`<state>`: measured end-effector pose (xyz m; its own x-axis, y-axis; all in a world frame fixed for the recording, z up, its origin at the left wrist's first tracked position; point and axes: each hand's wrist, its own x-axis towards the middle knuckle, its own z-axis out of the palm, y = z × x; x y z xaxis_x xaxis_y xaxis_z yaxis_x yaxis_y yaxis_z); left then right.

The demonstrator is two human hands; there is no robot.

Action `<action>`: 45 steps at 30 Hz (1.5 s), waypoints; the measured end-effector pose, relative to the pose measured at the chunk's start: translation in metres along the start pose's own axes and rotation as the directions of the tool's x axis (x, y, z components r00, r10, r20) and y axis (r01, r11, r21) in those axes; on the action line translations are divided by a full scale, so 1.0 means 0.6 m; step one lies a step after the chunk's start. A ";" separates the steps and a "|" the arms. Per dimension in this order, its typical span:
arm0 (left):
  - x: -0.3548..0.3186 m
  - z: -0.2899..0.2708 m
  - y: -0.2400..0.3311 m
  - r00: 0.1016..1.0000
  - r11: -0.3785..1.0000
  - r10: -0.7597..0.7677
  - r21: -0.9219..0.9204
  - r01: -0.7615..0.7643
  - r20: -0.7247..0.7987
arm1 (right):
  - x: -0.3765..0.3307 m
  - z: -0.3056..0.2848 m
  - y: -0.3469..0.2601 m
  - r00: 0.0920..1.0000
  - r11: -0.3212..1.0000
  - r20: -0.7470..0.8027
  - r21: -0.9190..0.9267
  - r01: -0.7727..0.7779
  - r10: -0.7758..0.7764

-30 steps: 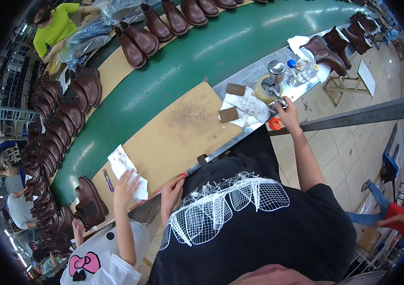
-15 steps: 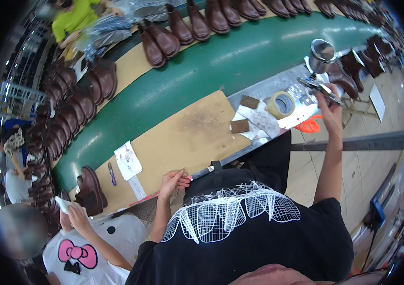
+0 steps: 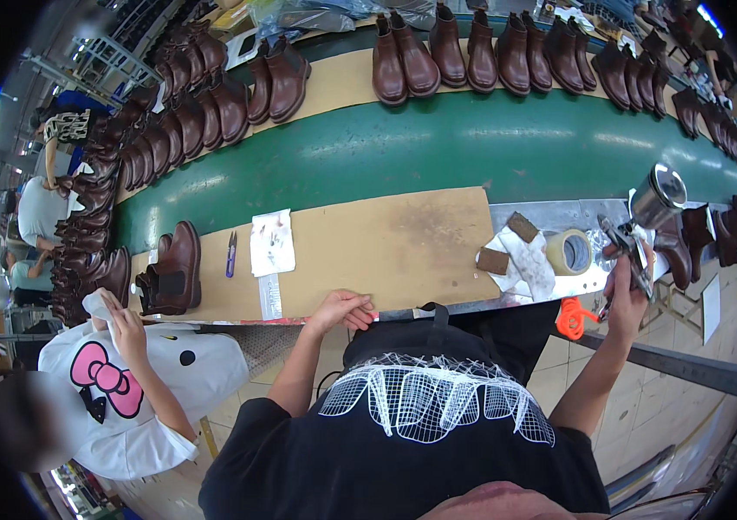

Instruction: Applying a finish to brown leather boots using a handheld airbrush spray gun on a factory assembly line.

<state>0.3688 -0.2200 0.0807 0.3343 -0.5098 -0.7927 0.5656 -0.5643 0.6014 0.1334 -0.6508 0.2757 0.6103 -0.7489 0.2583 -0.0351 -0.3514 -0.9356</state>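
Observation:
My right hand (image 3: 626, 290) is wrapped round a metal spray gun (image 3: 621, 241) with a shiny silver cup (image 3: 663, 192) on top. It holds the gun over the right end of the metal-covered bench, and the cup leans to the right. My left hand (image 3: 340, 310) rests by the bench's front edge, its fingers loosely bent with nothing seen in them. A small red and white spot shows beside its fingertips. Nearest to the gun on the bench are a roll of clear tape (image 3: 569, 251), a stained white cloth (image 3: 524, 267) and two brown pads (image 3: 522, 227).
Brown ankle boots (image 3: 479, 56) line the far side of the green belt (image 3: 420, 143). A cardboard sheet (image 3: 386, 251) bears a stained paper (image 3: 272, 243) and a purple-handled tool (image 3: 231, 255). A co-worker's hand (image 3: 126, 325) holds white cloth near boots (image 3: 173, 277). An orange coil (image 3: 574, 319) hangs below the bench.
The view has turned, so the bench now lies nearly level. The spray gun's cup, roughly upright before, now tilts right. My left hand stays by the bench edge.

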 end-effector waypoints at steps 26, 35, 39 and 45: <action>0.647 0.016 0.649 0.927 0.414 0.234 -0.833 -0.368 -0.293 | -0.020 0.030 0.011 0.979 0.971 0.106 0.146 -0.187 0.173; 0.565 -0.066 0.595 0.814 0.480 0.190 -0.671 -0.565 -0.550 | -0.017 0.034 0.011 0.971 0.971 0.142 0.115 -0.209 0.192; 0.468 -0.053 0.589 0.829 0.531 0.280 -0.641 -0.554 -0.484 | -0.016 0.030 0.010 0.984 0.984 0.083 0.065 -0.163 0.157; 0.209 0.019 0.539 0.688 0.478 0.572 -0.500 -0.722 -0.447 | -0.033 0.002 0.003 0.994 0.980 0.094 0.183 -0.079 0.063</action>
<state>0.5851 -0.4738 0.1768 0.8903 -0.3829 -0.2463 0.4061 0.4234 0.8098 0.1221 -0.6361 0.2689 0.6788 -0.7131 0.1751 0.0617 -0.1822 -0.9813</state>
